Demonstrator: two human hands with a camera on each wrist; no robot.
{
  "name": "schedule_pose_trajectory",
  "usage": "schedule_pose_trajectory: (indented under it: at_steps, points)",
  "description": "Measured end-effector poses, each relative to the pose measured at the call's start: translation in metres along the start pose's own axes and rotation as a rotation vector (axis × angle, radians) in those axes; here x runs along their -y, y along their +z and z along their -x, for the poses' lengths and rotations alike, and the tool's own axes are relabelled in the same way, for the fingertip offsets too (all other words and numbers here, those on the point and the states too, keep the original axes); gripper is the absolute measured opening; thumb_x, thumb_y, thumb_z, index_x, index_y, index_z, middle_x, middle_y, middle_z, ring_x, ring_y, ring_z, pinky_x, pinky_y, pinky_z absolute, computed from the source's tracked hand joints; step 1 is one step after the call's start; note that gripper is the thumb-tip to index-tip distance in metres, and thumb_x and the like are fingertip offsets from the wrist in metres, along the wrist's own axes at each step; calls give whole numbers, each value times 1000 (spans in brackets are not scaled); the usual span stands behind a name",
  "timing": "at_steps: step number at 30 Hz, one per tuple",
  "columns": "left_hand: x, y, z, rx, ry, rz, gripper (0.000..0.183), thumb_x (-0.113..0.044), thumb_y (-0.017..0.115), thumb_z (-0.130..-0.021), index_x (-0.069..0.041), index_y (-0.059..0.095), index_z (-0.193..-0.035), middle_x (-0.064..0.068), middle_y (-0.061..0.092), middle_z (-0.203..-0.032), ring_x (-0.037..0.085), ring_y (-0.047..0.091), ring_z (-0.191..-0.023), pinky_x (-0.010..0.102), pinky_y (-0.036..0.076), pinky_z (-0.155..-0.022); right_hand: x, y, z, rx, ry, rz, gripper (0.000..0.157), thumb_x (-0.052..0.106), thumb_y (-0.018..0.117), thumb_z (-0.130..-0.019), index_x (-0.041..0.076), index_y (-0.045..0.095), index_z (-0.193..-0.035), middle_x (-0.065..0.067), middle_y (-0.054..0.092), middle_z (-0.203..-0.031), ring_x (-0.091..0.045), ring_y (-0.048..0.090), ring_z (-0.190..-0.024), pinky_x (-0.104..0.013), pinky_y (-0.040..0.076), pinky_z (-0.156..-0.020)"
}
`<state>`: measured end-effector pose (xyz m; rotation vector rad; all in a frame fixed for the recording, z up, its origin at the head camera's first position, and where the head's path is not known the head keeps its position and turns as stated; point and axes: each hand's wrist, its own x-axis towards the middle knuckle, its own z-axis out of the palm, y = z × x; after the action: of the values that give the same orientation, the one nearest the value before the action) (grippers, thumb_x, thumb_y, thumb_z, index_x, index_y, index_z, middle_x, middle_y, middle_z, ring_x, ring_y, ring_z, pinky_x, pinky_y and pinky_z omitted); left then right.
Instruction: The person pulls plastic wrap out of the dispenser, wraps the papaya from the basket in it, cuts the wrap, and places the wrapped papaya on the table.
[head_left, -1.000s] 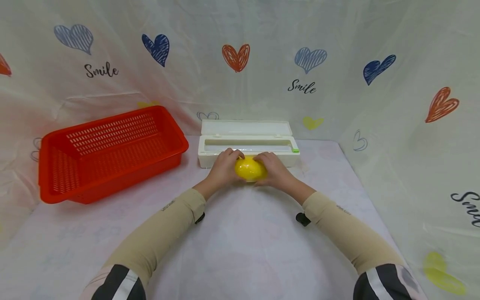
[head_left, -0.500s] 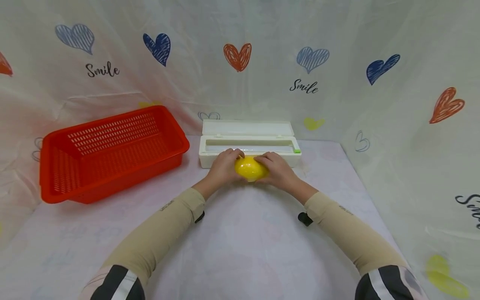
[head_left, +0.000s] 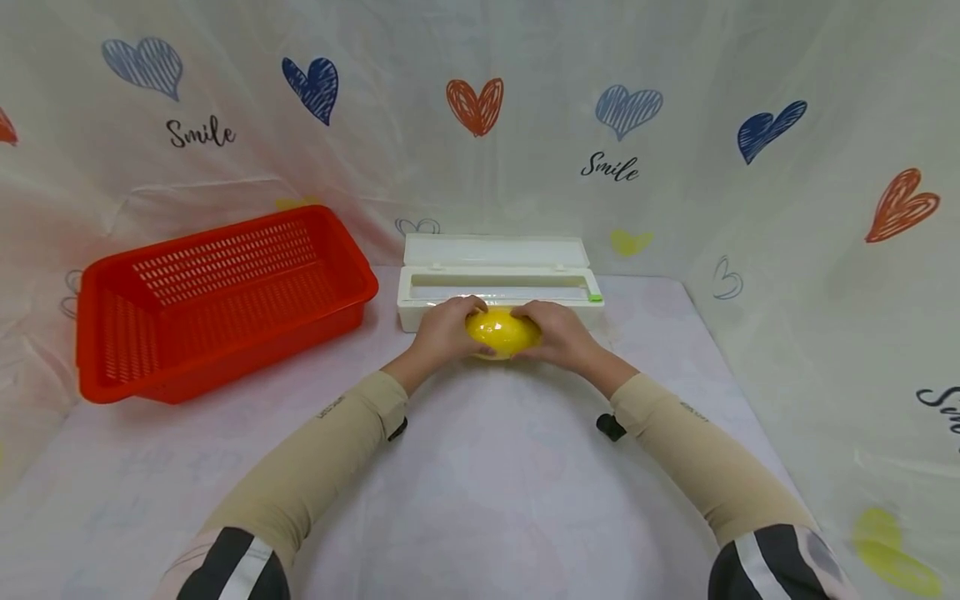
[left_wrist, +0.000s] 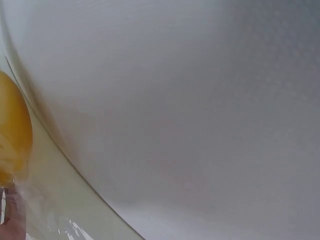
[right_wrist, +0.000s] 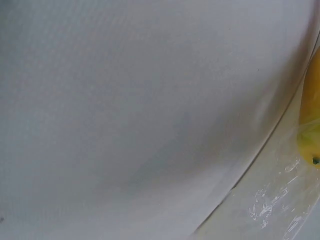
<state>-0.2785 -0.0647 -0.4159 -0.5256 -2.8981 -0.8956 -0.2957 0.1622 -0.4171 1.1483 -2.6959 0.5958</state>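
Note:
A glossy yellow fruit (head_left: 503, 332) sits between both hands, in front of a white cling film dispenser (head_left: 420, 321). My left hand (head_left: 444, 330) grips its left side, fingertips over the top and thumb low in front. On the right side my right hand (head_left: 561, 335) holds it in the same way. The right wrist view shows the yellow fruit (right_wrist: 312, 115) with a small dark stem end and greenish skin. Crumpled clear film (right_wrist: 272, 202) shines beside it. In the left wrist view the fruit (left_wrist: 14, 127) shows only at the edge, above a bit of finger.
The dispenser's lid (head_left: 495, 250) stands open at the back, and a green slider (head_left: 595, 297) sits at its right end. A red plastic basket (head_left: 225, 321) stands on the left of the white-covered table (head_left: 480, 483). Behind hangs a heart-printed sheet (head_left: 540, 50).
Both hands keep their hold on the fruit beside the dispenser. They have drawn slightly apart, and a bit more of the fruit shows between them. The head view has shifted a little.

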Motion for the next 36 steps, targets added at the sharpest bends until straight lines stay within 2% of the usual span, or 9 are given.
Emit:
schedule_pose_trajectory:
  at_steps: [10, 17, 23, 36]
  points:
    - [4, 0, 0, 14, -10, 4, 66, -38, 88, -70, -10, 63, -124, 4, 65, -121, 23, 58, -109, 38, 43, -97, -4, -2, -3, 59, 46, -76, 65, 30, 87, -74, 2, 60, -126, -9, 64, -120, -26, 59, -108, -39, 45, -97]
    - [5, -1, -1, 59, -25, 11, 66, -40, 85, -74, -10, 62, -128, 5, 63, -125, 24, 56, -114, 40, 41, -100, -4, -5, -5, 105, 99, -116, 66, 32, 86, -74, 4, 61, -128, -8, 63, -124, -25, 57, -112, -39, 43, -99]
    - [6, 0, -2, 106, -25, 34, 68, -39, 82, -77, -6, 60, -132, 8, 61, -129, 27, 54, -119, 40, 39, -104, -7, -2, -6, 128, 90, -143, 65, 30, 85, -76, 4, 60, -130, -8, 63, -126, -25, 57, -114, -40, 42, -101]
    - [7, 1, -2, 154, -21, 75, 61, -40, 76, -84, -10, 58, -135, 6, 61, -127, 24, 53, -108, 39, 41, -97, -13, 1, -6, 147, 94, -208, 64, 33, 82, -79, 10, 58, -134, -4, 60, -131, -21, 55, -115, -40, 41, -102]
